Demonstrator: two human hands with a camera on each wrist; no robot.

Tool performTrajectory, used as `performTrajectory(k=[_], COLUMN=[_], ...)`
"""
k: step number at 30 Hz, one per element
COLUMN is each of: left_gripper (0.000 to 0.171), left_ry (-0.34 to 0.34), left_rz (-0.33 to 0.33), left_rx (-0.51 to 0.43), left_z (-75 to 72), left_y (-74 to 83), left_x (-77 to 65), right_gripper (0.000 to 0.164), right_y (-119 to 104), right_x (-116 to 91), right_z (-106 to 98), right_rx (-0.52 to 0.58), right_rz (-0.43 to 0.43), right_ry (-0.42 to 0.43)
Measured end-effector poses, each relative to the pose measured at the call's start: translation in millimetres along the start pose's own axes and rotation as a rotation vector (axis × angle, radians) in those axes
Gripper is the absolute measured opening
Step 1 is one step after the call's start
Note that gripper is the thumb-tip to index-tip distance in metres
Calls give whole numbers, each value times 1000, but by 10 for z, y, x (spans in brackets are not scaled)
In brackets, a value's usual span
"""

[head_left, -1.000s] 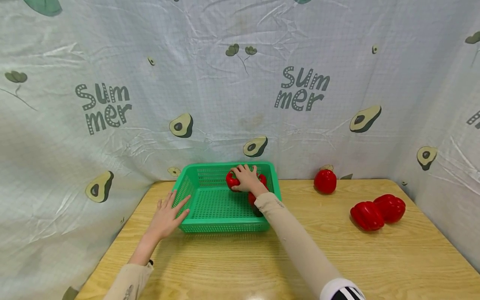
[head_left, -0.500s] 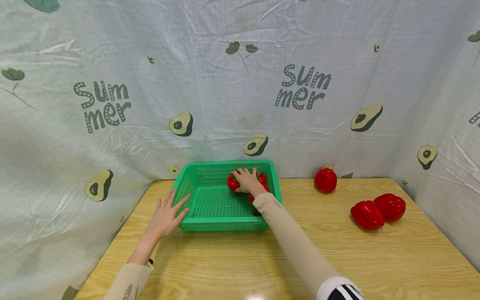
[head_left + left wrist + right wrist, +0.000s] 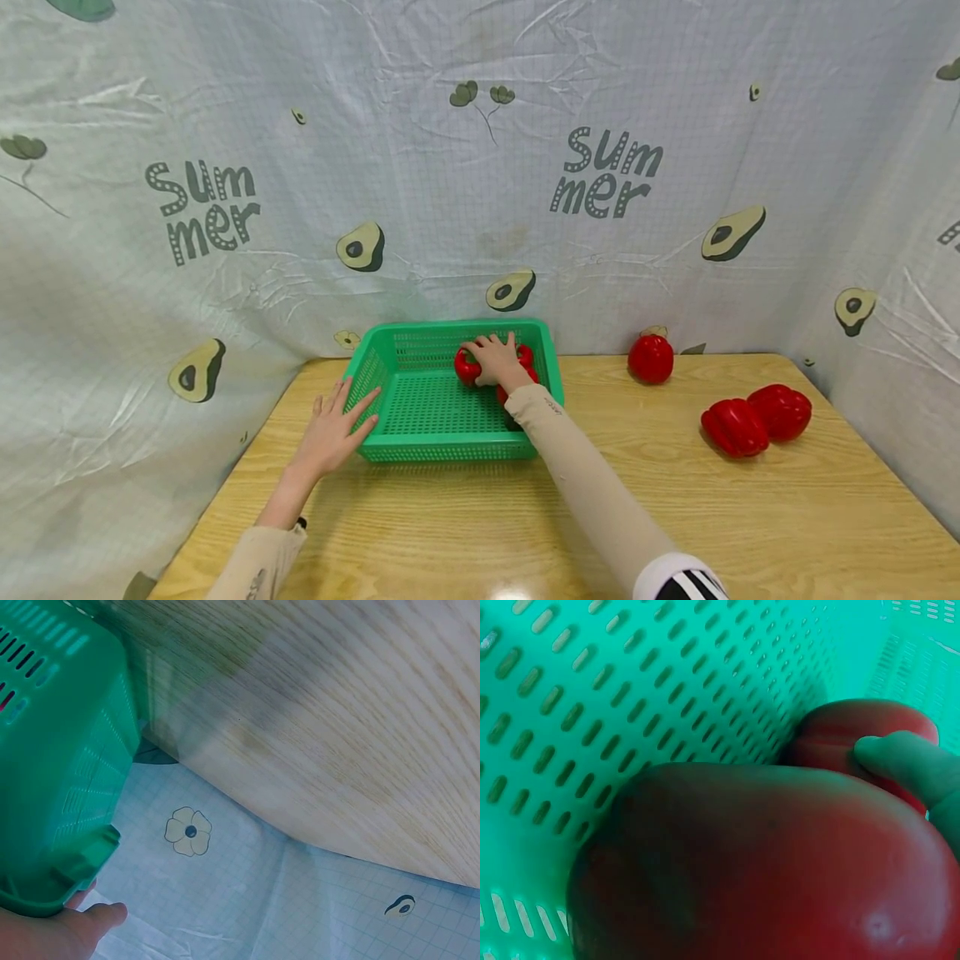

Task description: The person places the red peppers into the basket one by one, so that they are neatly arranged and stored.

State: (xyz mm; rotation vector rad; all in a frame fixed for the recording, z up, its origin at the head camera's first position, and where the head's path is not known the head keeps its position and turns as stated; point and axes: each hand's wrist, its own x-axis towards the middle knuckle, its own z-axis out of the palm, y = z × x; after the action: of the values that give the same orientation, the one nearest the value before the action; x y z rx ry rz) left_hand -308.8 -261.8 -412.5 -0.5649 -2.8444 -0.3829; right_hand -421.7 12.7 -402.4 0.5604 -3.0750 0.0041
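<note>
Inside the green plastic basket (image 3: pixel 450 438), my right hand (image 3: pixel 497 362) grips a red bell pepper (image 3: pixel 467 367) from above, fingers over its top. The thumb lies against that bell pepper (image 3: pixel 840 735) in the right wrist view. More red bell peppers sit under and beside the hand; one large red bell pepper (image 3: pixel 765 862) fills the front of that view. My wrist and sleeve partly hide them. My left hand (image 3: pixel 330 435) rests at the basket's left side with fingers spread. In the left wrist view its fingers (image 3: pixel 97 919) show by the basket's rim (image 3: pixel 90 859).
On the wooden table (image 3: pixel 450 525), a single red bell pepper (image 3: pixel 651 359) stands right of the basket near the back. Two more, a front bell pepper (image 3: pixel 735 427) and a rear bell pepper (image 3: pixel 780 412), touch farther right. A patterned sheet (image 3: pixel 420 167) hangs behind the table.
My right hand and the bell pepper in it have shifted slightly right and lower within the basket. The left hand stays in place. The head view has tilted a little.
</note>
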Motion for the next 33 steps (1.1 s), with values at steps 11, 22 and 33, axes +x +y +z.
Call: performTrajectory(k=[11,22,33], left_gripper=[48,49,49], left_ry=[-13,-3,11], left_rz=[-7,0,12], left_rx=[4,4,19], left_z=[-10,-18,34], left_y=[19,16,12], left_x=[-15,-25,-35], right_gripper=[71,70,61], right_y=[-12,53,94], right_x=[-23,-101,-273], right_z=[-39,-307,-569], right_rx=[-23,5,45], right_rz=[17,1,-67], right_ry=[-28,-27,-21])
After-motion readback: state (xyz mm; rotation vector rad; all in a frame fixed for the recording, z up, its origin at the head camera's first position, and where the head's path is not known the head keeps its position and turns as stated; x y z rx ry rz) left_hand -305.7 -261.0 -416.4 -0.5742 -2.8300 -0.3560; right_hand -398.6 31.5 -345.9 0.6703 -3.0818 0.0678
